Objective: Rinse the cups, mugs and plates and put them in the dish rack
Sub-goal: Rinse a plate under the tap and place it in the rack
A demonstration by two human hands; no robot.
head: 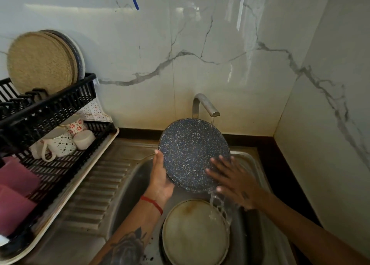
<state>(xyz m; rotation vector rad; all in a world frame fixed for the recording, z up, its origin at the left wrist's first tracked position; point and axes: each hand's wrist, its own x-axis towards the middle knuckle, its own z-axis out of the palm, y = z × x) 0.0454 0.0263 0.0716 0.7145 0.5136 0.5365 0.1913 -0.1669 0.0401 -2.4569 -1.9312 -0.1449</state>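
a person tilts a dark speckled plate [190, 150] under the running tap [206, 104] above a steel sink [130, 176], its far rim catching the thin stream of water. the left hand [160, 176] grips the plate's left edge, thumb on the face and fingers hidden behind it. the right hand [234, 182], blurred, lies with its fingers spread and straight across the plate's near right face, holding nothing, while water runs off the plate's near edge beside it. in the basin below, nearer the camera, a pale stained plate [195, 232] rests on top of other dishes. to the left, a black dish rack [48, 108] sits on a cream tray [84, 176]; its lower tier holds patterned mugs [64, 142] and pink containers [16, 188], and its upper tier holds upright woven mats [40, 62] against the marble wall
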